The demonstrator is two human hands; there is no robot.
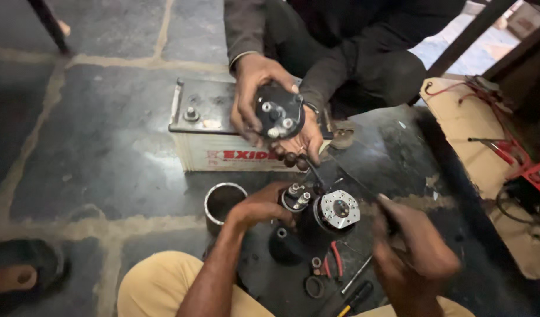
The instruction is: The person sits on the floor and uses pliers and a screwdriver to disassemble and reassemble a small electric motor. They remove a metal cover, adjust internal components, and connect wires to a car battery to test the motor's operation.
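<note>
The person's left hand (259,206) was curled closed around the dark body of a starter motor (317,220), steadying it on the stone floor (94,147) with its round metal end plate (338,210) turned upward. The right hand (417,246), blurred, was clenched on a thin dark tool (340,191) whose tip reached toward the terminals beside that plate. Judging by this, the work was in the middle of stripping or checking the motor's end, and the next move would call for a firm hold and a careful tip placement. Just beside the left hand stood an open metal cylinder (223,202); small rings and a screwdriver (353,299) lay near the knees. Opposite, a co-worker's hands (252,97) cradled a black cap with studs (279,111) over a battery (211,135).
</note>
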